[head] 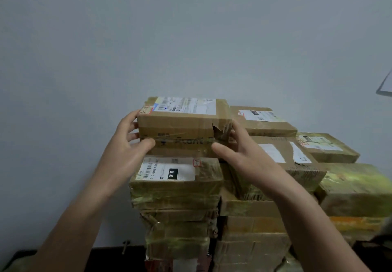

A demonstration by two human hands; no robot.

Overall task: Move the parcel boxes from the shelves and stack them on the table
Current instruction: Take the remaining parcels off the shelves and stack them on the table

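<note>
Holding the top box (182,123) between both hands, we have it at the summit of the pile, where it seems to rest just above the box with the 010 label (176,178). Our left hand (127,142) is bent round its left front corner, fingers on the end and thumb on the front face. Our right hand (241,153) presses the right end with rather straight fingers, beside a torn edge, the thumb stretched out low. We judge that the hands squeeze from both sides so the box sits square and does not slide. To the right, other parcel boxes (265,123) stand in lower columns, close together. The pile stands on a dark table (110,254), against a plain grey wall (191,38); a sheet of paper (385,85) shows at the right edge.
</note>
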